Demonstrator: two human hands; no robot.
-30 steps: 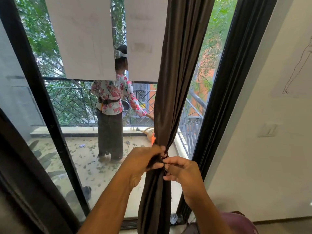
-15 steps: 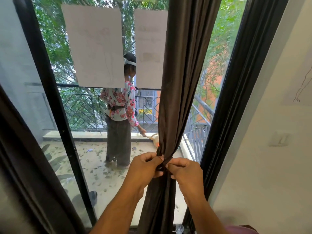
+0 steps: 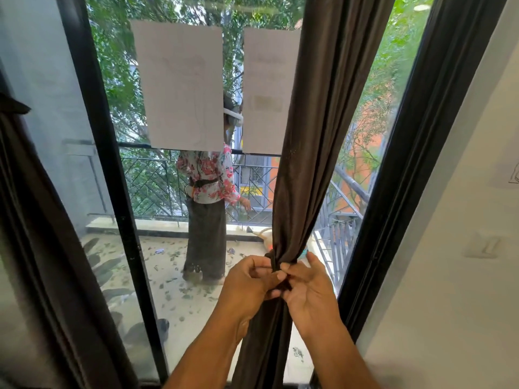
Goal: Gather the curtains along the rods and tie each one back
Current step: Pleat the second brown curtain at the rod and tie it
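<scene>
two hands meet at the knot: your left hand (image 3: 250, 279) and right hand (image 3: 309, 287) now pinch the tie (image 3: 276, 266), fingers clamped closer than a second ago. the gathered curtain (image 3: 317, 153) hangs cinched beside the window frame (image 3: 421, 153); tying looks nearly done.

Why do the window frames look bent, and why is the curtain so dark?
Head view: the wide-angle lens bows the window frame; daylight from behind leaves the curtain dim and backlit; both hands, left hand and right hand, look sharp, not blurred.
</scene>
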